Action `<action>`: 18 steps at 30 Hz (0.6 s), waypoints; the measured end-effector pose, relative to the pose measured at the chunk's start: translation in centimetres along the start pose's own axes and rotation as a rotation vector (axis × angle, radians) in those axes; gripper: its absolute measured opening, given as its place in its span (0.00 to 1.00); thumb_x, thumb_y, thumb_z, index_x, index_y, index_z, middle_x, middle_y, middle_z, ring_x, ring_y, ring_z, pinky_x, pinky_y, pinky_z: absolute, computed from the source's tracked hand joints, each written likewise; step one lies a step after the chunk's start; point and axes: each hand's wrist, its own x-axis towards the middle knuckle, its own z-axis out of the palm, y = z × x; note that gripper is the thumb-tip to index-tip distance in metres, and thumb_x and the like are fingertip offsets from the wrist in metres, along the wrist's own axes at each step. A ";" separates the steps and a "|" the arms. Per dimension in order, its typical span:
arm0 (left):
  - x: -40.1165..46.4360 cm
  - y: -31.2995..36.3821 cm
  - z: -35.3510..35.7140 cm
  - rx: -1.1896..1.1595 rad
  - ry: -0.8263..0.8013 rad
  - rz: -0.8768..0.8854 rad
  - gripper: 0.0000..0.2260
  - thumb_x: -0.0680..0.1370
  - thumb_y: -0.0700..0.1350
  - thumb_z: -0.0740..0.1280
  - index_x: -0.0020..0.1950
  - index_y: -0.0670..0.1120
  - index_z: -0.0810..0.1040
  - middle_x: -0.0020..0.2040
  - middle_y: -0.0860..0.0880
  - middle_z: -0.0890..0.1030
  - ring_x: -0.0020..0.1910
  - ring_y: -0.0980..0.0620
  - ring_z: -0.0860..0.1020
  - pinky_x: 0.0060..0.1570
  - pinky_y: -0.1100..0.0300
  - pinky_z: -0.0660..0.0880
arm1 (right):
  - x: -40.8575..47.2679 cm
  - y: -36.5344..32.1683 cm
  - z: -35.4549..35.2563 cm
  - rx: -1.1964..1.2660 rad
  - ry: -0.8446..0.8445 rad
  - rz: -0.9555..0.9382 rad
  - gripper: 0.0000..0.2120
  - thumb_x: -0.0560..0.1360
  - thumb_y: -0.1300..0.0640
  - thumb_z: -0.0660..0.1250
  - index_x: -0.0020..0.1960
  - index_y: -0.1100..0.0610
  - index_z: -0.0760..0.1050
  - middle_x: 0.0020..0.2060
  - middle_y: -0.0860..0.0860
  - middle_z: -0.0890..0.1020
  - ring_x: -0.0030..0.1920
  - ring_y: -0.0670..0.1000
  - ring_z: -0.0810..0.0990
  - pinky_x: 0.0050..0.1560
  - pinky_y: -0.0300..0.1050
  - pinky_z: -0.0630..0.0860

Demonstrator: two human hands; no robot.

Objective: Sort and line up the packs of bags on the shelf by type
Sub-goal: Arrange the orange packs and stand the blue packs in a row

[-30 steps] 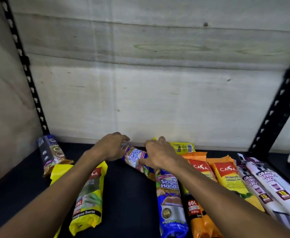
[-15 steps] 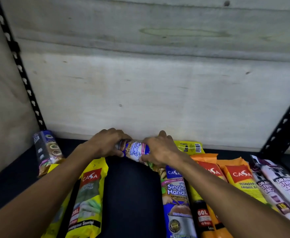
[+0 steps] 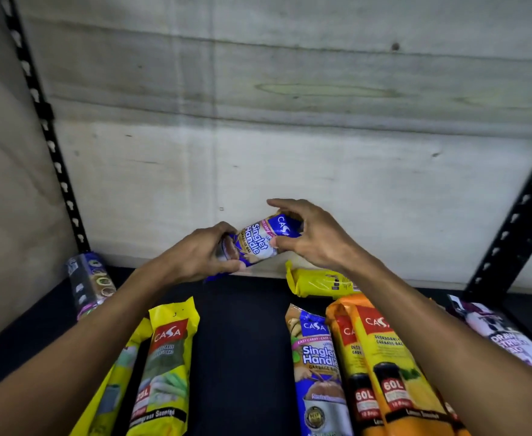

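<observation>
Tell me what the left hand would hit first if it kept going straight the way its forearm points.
Beyond the blue Singlet Handle pack the left hand grips, probably the wooden back panel behind the shelf; depth is unclear.

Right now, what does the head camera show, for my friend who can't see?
Both hands, left hand and right hand, hold a blue Singlet Handle pack above a dark shelf, where a matching blue pack, yellow packs and orange packs lie.
</observation>
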 end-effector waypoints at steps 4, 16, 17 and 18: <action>-1.8 2.1 0.1 -0.098 0.025 -0.022 0.28 0.70 0.58 0.74 0.66 0.51 0.69 0.55 0.53 0.80 0.48 0.58 0.79 0.44 0.67 0.75 | -1.1 -0.9 -1.6 0.214 0.077 0.023 0.32 0.71 0.64 0.75 0.73 0.52 0.70 0.58 0.48 0.72 0.54 0.43 0.80 0.48 0.33 0.80; -9.4 6.9 5.1 -0.523 0.079 -0.293 0.25 0.61 0.64 0.77 0.53 0.55 0.79 0.45 0.56 0.85 0.42 0.59 0.84 0.51 0.56 0.81 | -5.5 -0.2 1.9 0.419 0.165 0.297 0.33 0.71 0.62 0.75 0.72 0.50 0.68 0.62 0.54 0.77 0.55 0.51 0.82 0.56 0.49 0.81; -9.9 7.2 5.5 -0.511 0.079 -0.320 0.25 0.60 0.66 0.76 0.51 0.55 0.79 0.44 0.56 0.86 0.41 0.58 0.84 0.51 0.54 0.81 | -6.0 -0.2 2.3 0.407 0.132 0.315 0.31 0.72 0.62 0.74 0.72 0.50 0.68 0.61 0.53 0.77 0.55 0.50 0.81 0.54 0.47 0.81; -10.3 7.3 5.9 -0.504 0.070 -0.342 0.26 0.60 0.67 0.76 0.51 0.54 0.78 0.43 0.54 0.86 0.40 0.57 0.84 0.50 0.52 0.81 | -6.4 -0.2 2.7 0.400 0.098 0.333 0.30 0.74 0.62 0.73 0.72 0.51 0.68 0.60 0.52 0.77 0.55 0.50 0.81 0.54 0.47 0.82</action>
